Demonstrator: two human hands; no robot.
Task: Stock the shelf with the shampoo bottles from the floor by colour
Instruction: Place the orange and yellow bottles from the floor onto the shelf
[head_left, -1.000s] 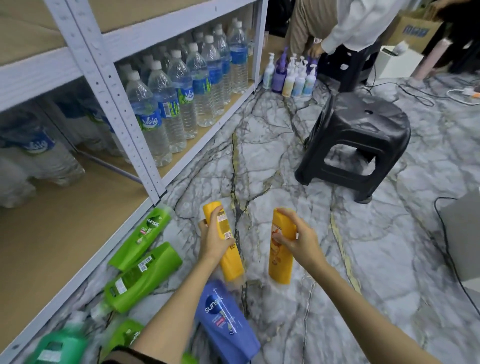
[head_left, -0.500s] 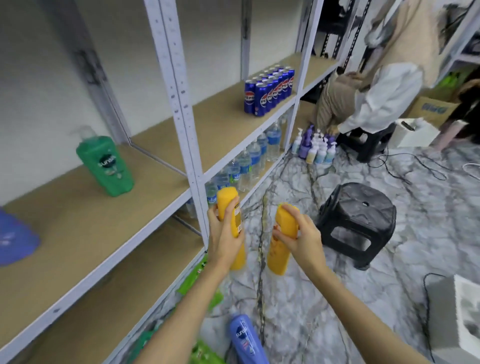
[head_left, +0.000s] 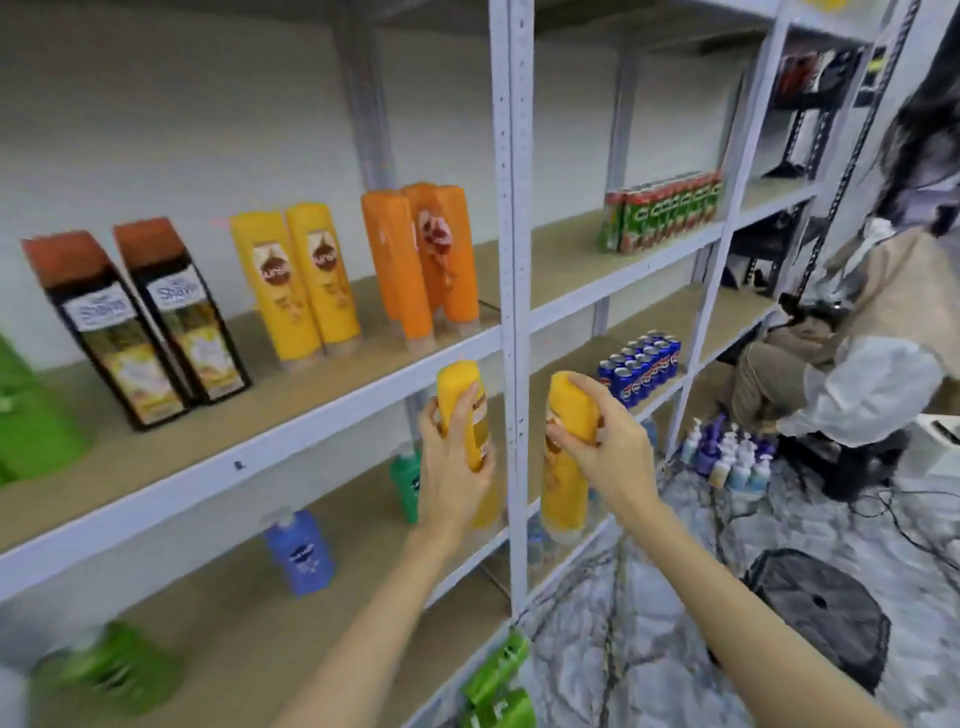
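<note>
My left hand (head_left: 451, 457) grips a yellow shampoo bottle (head_left: 462, 410), held upright just below the front edge of the upper shelf (head_left: 291, 436). A second yellow bottle (head_left: 566, 462) is gripped near its top by my right hand (head_left: 608, 457), to the right of the shelf post (head_left: 511, 291). On that shelf stand two yellow bottles (head_left: 296, 286), orange bottles (head_left: 421, 254) and two black bottles with brown caps (head_left: 140, 317). Green bottles (head_left: 496, 686) lie on the floor by the shelf foot.
A blue pump bottle (head_left: 301, 551) and a green one (head_left: 408, 480) stand on the lower shelf, with blue cans (head_left: 641, 366) further right. A black stool (head_left: 815, 613) stands on the marble floor at right. A crouching person (head_left: 852, 384) works beside small pump bottles (head_left: 727, 454).
Both hands have risen with the yellow bottles from near the floor to the level of the upper shelf. The view has tilted up, bringing the stocked shelf into sight.
</note>
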